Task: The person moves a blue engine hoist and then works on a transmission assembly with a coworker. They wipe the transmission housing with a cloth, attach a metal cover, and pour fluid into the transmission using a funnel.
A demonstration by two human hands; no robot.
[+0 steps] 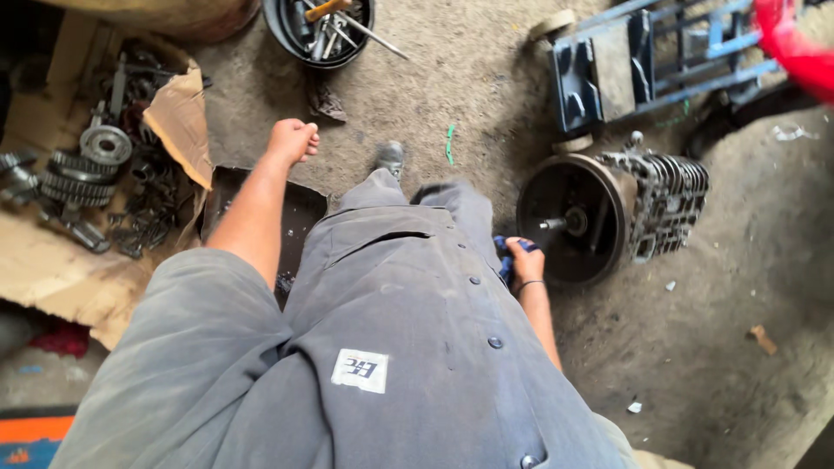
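Blue-handled tool (504,257) gripped in right hand (525,264) beside engine (613,213), left hand (292,141) loosely curled

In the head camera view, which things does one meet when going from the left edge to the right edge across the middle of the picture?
Gears on cardboard → left hand, loosely closed and empty → right hand gripping a blue-handled tool → black round flywheel → grey finned engine block.
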